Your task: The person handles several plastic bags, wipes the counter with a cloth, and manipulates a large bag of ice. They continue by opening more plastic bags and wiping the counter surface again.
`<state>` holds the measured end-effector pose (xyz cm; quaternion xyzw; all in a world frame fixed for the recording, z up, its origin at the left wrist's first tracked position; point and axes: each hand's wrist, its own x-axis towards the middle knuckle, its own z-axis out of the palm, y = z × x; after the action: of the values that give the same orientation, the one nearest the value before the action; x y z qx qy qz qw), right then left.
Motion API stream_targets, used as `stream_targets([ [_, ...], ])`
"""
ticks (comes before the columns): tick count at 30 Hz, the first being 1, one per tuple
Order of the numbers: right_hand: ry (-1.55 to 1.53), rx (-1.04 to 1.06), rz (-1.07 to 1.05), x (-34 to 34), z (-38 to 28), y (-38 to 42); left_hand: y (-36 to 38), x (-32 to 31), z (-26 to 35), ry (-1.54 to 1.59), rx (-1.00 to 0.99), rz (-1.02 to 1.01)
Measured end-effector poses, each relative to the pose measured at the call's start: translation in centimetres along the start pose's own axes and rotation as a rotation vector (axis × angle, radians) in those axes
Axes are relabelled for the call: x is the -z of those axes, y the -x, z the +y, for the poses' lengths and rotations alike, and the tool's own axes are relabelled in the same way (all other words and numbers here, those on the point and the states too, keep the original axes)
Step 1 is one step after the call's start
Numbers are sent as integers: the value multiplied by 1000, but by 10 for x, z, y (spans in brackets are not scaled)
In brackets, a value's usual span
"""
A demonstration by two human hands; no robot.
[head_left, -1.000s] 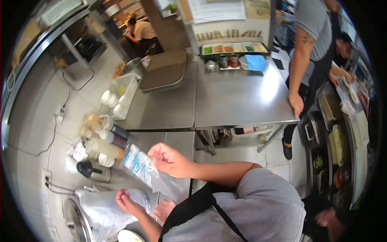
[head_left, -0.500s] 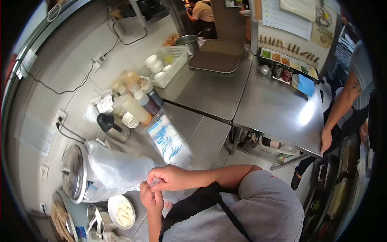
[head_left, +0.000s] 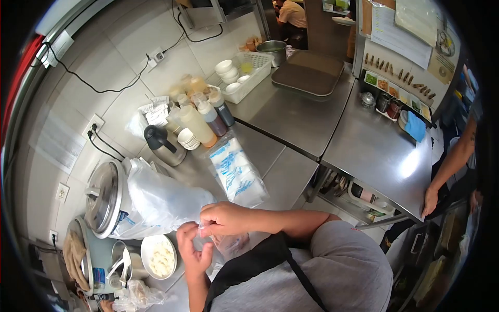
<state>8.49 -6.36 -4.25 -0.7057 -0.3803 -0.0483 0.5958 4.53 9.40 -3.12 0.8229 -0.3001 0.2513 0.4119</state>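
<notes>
over a steel counter (head_left: 291,171) by tiled wall (head_left: 125,57), both hands, left hand (head_left: 193,250), right hand (head_left: 224,219), pinching a clear bag (head_left: 228,244)

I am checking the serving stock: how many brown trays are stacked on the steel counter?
2 show: the upper brown tray and a lower brown tray, only its edge showing, stacked on the steel counter beside the white basket. More may be hidden between.
</notes>
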Motion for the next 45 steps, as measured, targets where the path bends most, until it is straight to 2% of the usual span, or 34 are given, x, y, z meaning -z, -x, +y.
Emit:
stream_targets([
  [3, -67, 66, 26, -11, 9, 2, 11, -7, -11, 173, 101, -55],
  [6, -195, -19, -93, -8, 6, 6, 15, -5, -13, 327, 160, -140],
  [9, -196, -35, -245, -6, 12, 8, 17, -1, -10, 479, 232, -162],
  [13, -26, 1, -174, -7, 14, 9, 15, 5, -12, 351, 87, -93],
  [15, -9, -19, -128, -11, 18, 9, 16, 2, -10, 387, 110, -46],
  [19, 65, 82, -6, -13, 17, 5, 28, -3, -24, 376, 93, -27],
  [21, 45, 85, 26, -14, 16, 4, 35, -3, -20, 552, 232, -39],
  [24, -156, -11, 1, -19, 16, 4, 44, -5, -18, 748, 406, -12],
  [27, -561, -361, -57, -21, 12, 4, 45, -4, -18, 817, 506, -21],
  [30, -741, -404, -111, -21, 13, 0, 41, -5, -17, 822, 531, -28],
  [33, -663, -167, -16, -24, 19, -3, 43, -4, -28, 778, 485, -33],
  [35, -585, -193, -101, -18, 21, -4, 32, -3, -26, 763, 418, 29],
  [39, -636, -186, -317, -14, 31, 1, 23, -1, -18, 760, 387, -50],
  [42, -648, -268, -284, -9, 23, 2, 24, -1, -25, 828, 338, -31],
  [43, -492, -252, -199, -7, 28, 1, 23, 0, -27, 839, 340, -11],
  [44, -341, -232, -119, -4, 32, -2, 22, 1, -28, 780, 409, 41],
  [45, -321, -263, -48, 3, 28, -7, 23, 5, -30, 711, 488, 100],
])
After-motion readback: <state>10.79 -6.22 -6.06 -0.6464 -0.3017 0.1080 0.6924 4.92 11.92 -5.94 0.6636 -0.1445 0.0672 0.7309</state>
